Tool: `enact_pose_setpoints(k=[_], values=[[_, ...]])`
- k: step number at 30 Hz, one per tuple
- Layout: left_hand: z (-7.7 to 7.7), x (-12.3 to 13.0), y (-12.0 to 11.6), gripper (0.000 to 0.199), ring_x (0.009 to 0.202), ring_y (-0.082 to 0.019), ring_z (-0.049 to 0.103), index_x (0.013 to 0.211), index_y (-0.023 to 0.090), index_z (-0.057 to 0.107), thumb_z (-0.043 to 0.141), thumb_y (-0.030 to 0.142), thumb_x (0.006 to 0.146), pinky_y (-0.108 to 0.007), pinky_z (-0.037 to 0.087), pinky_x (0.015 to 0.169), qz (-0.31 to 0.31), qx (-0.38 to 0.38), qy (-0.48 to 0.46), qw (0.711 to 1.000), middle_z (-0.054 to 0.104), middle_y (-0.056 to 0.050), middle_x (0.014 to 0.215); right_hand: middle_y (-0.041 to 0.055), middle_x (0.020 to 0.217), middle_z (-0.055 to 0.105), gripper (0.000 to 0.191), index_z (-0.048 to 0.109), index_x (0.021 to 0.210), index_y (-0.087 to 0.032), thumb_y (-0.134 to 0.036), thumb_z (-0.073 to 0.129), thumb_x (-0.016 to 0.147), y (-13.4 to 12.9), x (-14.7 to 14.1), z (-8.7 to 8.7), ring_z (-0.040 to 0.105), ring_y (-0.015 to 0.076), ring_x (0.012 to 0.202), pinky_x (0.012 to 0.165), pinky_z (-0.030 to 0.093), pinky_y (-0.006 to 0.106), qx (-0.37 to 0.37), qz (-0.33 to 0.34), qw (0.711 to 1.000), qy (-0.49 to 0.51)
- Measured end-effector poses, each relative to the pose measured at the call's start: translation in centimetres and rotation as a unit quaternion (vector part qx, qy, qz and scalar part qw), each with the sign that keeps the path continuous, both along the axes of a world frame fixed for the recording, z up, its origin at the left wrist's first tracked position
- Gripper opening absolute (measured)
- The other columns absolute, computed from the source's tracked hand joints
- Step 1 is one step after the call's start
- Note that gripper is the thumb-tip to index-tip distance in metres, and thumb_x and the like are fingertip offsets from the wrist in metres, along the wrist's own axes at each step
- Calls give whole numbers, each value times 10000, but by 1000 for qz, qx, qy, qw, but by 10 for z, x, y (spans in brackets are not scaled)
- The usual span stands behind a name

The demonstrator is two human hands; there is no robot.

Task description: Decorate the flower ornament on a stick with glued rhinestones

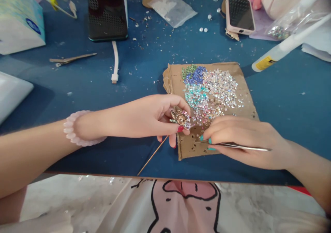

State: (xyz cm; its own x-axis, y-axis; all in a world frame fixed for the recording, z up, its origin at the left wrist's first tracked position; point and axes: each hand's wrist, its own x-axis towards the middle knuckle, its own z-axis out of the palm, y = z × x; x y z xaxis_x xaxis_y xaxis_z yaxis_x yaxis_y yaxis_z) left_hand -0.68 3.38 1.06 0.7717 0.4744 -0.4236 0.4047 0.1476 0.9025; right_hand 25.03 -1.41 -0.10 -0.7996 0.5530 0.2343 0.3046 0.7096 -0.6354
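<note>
L hand [165, 114] is closed on the ornament [180, 118], a small gold pc. w/ gems, pinched btwn thumb & fingers at the L edge of the cardboard [187, 152]. R hand [248, 141] is clamped on the tweezers [240, 146]; their tips point L, near the ornament but apart from it. Can't tell from where I stand whether the tips grip a gem. A thin stick [152, 156] slants down from under L hand; its join, if any, is hidden.

Cardboard bears loose gems, sorted approx. by colour: green [188, 71] & blue [196, 76] at the far L corner, white [221, 88] to their R, turquoise [195, 94] nearer, pink [207, 113] nearest the hands.

Bracelet [74, 128], pale pink, on L wrist.

Further out on the blue table [85, 98]: tube [281, 50] w/ yellow label, R side; phone [240, 14], screen dark, beyond the cardboard; clear bag [173, 8], far middle; short cable [115, 62] below a blk. device [108, 12]; tissue box [22, 22], far L.
</note>
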Motion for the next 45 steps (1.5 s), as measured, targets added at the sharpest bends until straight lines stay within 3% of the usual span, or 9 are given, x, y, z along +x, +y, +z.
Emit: enact_pose_setpoints(k=[21, 29, 39, 45], values=[[0, 2, 0, 221, 592, -100, 706, 1078, 222, 496, 587, 175, 883, -154, 493, 506, 10, -10, 5, 1000, 685, 88, 655, 30, 918, 710, 96, 580, 972, -203, -130, 523, 945, 3, -3, 2, 670, 133, 922, 840, 563, 284, -15, 12, 1000, -1], [1, 2, -1, 254, 768, -148, 755, 1111, 216, 495, 595, 219, 877, -162, 516, 524, 28, -46, 10, 999, 750, 7, 960, 32, 898, 708, 106, 589, 965, -203, -116, 536, 935, 3, -4, 6, 672, 126, 884, 820, 570, 280, -10, 2, 1000, 20], [2, 11, -16, 177, 769, -141, 753, 1047, 189, 588, 582, 172, 871, -150, 506, 535, 12, -93, 20, 995, 759, 7, 957, 33, 932, 722, 181, 589, 957, -218, -56, 588, 876, -3, -13, 11, 696, 122, 908, 884, 564, 284, 38, -93, 987, 124], [8, 15, -23, 136, 760, -141, 742, 1010, 174, 641, 602, 198, 881, -162, 521, 569, 39, -95, 36, 994, 763, 16, 795, 36, 927, 732, 123, 600, 925, -225, -107, 567, 908, -6, -22, 9, 698, 133, 823, 811, 587, 310, 80, -100, 988, 87]])
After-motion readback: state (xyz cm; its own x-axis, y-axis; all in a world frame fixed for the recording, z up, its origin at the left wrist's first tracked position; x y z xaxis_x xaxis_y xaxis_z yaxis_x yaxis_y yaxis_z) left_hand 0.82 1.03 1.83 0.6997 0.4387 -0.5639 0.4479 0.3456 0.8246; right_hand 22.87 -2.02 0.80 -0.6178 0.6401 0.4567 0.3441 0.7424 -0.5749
